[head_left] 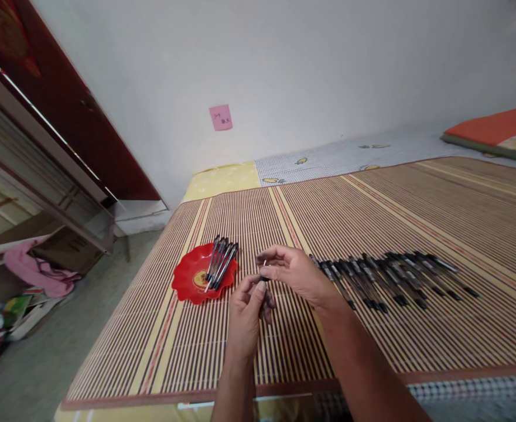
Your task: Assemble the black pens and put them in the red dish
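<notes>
My left hand and my right hand meet over the mat, fingertips almost touching. Between them is a pen, mostly hidden; only a thin pale end and a small dark part show. Thumb and fingers of both hands are pinched around it. Dark smudges mark several fingertips. Left of my hands sits a red scalloped plate with several black-capped clear pens lying across its right side. To the right, a long row of similar pens lies slanted on the mat.
A striped bamboo mat covers the bed. Folded orange bedding lies at the far right. A pink note is stuck on the white wall. At left are a dark red door, a shelf with a pink cloth, and floor.
</notes>
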Tool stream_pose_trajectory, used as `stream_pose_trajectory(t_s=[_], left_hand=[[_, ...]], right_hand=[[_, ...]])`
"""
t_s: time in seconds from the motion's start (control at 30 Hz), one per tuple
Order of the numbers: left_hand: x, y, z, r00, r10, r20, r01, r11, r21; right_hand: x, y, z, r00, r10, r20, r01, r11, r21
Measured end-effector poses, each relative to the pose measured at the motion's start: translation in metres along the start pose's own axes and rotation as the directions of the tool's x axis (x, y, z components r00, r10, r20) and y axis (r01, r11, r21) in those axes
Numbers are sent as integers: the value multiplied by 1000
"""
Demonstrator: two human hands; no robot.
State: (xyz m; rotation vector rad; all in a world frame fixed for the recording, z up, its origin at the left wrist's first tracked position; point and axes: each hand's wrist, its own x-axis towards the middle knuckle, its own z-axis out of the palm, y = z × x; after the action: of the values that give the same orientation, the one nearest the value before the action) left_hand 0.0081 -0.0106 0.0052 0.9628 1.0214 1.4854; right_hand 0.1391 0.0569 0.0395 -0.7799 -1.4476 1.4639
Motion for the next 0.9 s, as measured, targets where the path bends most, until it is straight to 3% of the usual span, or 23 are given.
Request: stream_pose_trajectory(t_s=[0.1,0.37,0.8,0.9], left_hand=[[0,-1,-1,1000,-26,3,26,999,-39],[0,-5,-3,998,-50,26,52,995,-87],[4,-6,-10,999,-21,-36,20,999,-29],[6,-2,-11,997,-7,-71,5,1000,-30]], right_hand=[[-2,-3,-1,998,-20,60,19,1000,7],[0,0,0,1000,-11,-16,10,998,-55],[-1,-3,0,1000,-12,28,14,997,-76],[-1,-4,-17,992,-39,-119,33,998,-51]])
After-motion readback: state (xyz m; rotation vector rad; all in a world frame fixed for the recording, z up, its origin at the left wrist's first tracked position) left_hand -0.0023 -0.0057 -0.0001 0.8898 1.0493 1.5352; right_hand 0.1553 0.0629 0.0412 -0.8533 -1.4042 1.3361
